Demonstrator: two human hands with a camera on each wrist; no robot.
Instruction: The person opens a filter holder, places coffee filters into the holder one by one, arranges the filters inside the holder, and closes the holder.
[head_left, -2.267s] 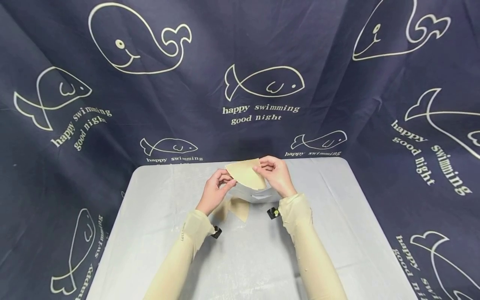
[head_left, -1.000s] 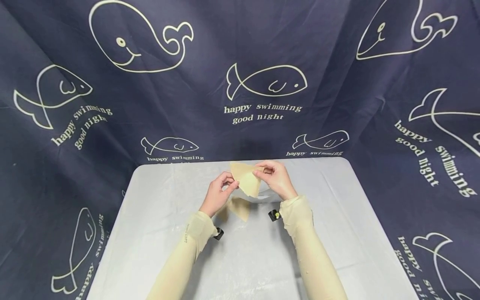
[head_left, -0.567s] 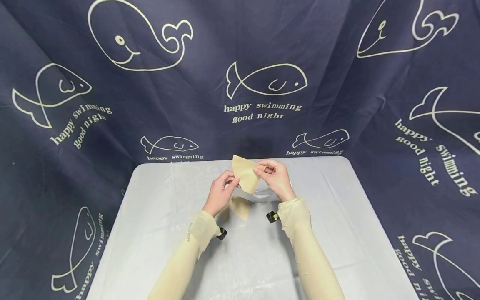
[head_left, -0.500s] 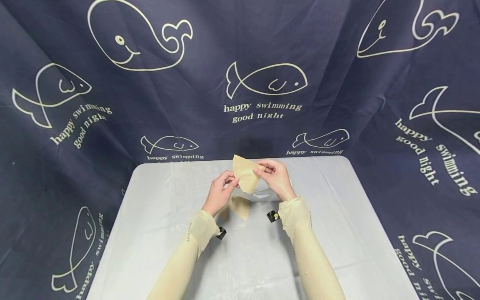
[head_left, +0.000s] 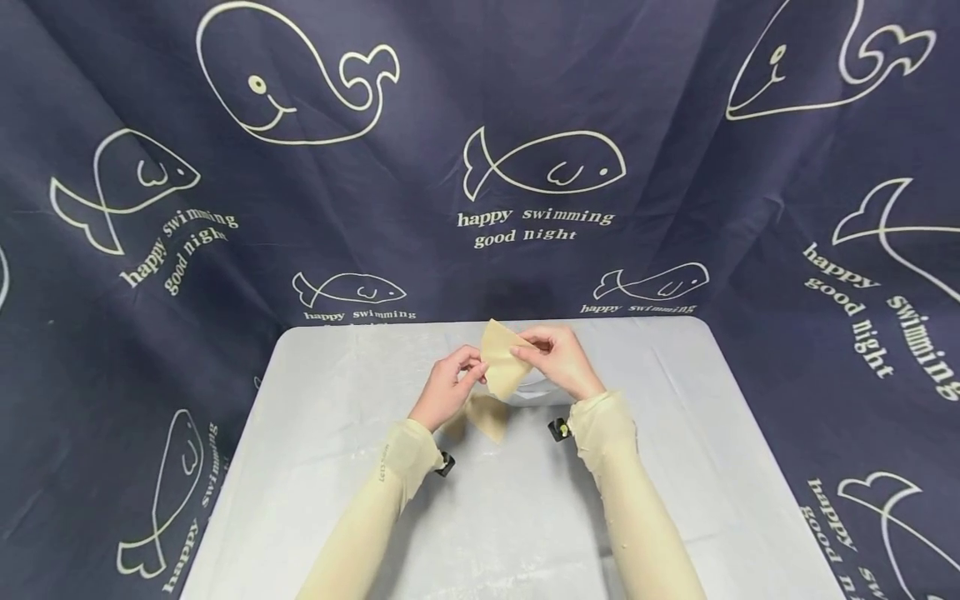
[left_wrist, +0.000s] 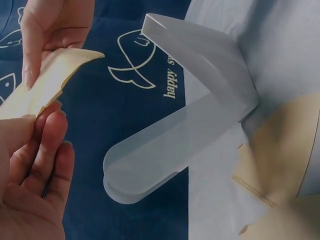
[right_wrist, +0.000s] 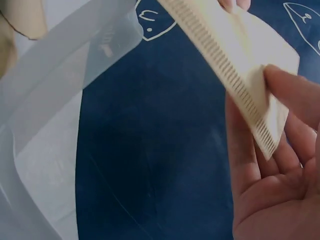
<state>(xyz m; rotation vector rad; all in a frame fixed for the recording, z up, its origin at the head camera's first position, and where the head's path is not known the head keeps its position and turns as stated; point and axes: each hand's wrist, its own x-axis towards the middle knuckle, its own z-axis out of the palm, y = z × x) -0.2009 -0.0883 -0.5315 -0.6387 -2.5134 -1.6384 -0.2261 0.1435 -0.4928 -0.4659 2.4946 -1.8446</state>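
A tan paper coffee filter (head_left: 504, 360), cone-shaped with a crimped seam along one edge (right_wrist: 227, 75), is held up above the table between both hands. My right hand (head_left: 558, 360) pinches one side of it, thumb on the near face and fingers behind. At the opposite edge my left hand (head_left: 448, 387) pinches the paper between thumb and fingertips. Just beyond stands a translucent plastic filter holder (left_wrist: 150, 145) with two rounded upright panels, partly hidden by the right hand in the head view. More tan coffee filters (head_left: 489, 417) lie on the table below the hands.
The table (head_left: 300, 467) has a pale grey cover. Dark blue cloth (head_left: 420, 208) printed with whales and fish hangs behind it and on both sides. Small black wrist cameras (head_left: 558, 429) sit under each sleeve.
The held coffee filter has been turned from lying broad and level to more upright, its pointed corner raised. My left hand has shifted along its edge, while the right keeps its pinch.
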